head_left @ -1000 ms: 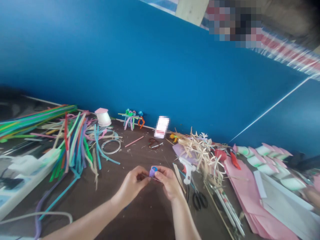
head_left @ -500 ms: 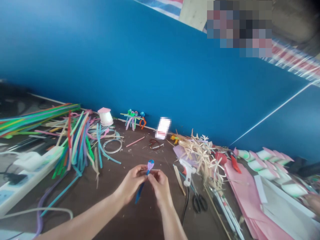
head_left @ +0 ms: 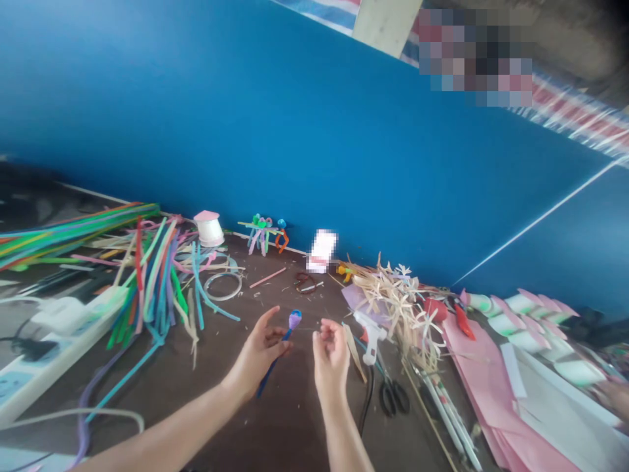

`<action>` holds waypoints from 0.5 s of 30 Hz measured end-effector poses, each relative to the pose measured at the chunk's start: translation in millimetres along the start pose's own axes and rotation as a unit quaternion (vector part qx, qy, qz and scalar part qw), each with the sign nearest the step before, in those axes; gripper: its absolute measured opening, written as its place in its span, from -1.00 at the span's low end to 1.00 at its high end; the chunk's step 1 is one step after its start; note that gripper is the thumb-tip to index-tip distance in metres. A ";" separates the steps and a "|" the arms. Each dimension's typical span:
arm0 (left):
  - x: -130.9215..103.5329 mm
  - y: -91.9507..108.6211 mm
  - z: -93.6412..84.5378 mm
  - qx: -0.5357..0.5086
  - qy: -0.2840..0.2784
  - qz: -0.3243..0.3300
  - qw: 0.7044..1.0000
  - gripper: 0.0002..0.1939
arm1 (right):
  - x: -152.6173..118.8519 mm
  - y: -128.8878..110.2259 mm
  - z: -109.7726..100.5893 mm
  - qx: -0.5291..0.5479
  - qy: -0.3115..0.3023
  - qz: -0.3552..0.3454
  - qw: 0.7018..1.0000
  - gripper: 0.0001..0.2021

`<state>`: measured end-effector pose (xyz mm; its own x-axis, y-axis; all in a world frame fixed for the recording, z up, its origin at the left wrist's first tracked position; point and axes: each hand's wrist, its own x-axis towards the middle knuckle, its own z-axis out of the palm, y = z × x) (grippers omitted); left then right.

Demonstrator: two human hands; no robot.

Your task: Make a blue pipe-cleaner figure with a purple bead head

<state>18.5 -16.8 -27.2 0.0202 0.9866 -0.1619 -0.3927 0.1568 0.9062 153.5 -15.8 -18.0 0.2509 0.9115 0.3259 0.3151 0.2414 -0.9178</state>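
My left hand (head_left: 255,357) pinches a blue pipe cleaner (head_left: 268,375) between thumb and fingers, its index finger raised. The pipe cleaner's upper end is a rounded purple and blue coil (head_left: 295,319), and its blue tail slants down below the hand. A fine pale strand (head_left: 307,329) runs from just under the coil toward my right hand (head_left: 333,351). The right thumb and fingers are drawn together at the strand's far end; whether it is thread or thin wire cannot be made out.
Pipe cleaners in many colours (head_left: 152,275) and a power strip (head_left: 63,341) lie left. A wire ring (head_left: 223,296) sits behind them. On the right are a glue gun (head_left: 372,341), black-handled scissors (head_left: 393,398), straw-like flowers (head_left: 388,288), pink sheets (head_left: 481,387) and several pink-topped cups (head_left: 550,341).
My hands were close together at the pipe cleaner's top. The right hand has moved right, away from the coil, with the strand stretched between. The left index finger has lifted.
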 end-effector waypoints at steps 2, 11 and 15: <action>0.7 0.3 0.5 0.012 -0.013 -0.005 1.000 -0.23 | 2.4 -10.9 -5.2 -0.121 -0.011 -0.134 0.984 -0.82; 0.7 0.4 4.5 -0.088 0.039 -0.024 0.995 -0.37 | -2.1 -15.0 -1.1 -0.302 -0.128 -0.194 0.924 -0.85; 3.1 -0.7 6.3 -0.177 0.014 -0.138 0.974 -0.76 | -5.8 -12.5 2.7 -0.309 -0.132 -0.194 0.922 -0.83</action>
<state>24.6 -13.6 -25.9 0.1477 0.9063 -0.3959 -0.6686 0.3865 0.6353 145.7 -23.2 -9.1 -0.1958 0.8656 0.4608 0.8163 0.4043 -0.4126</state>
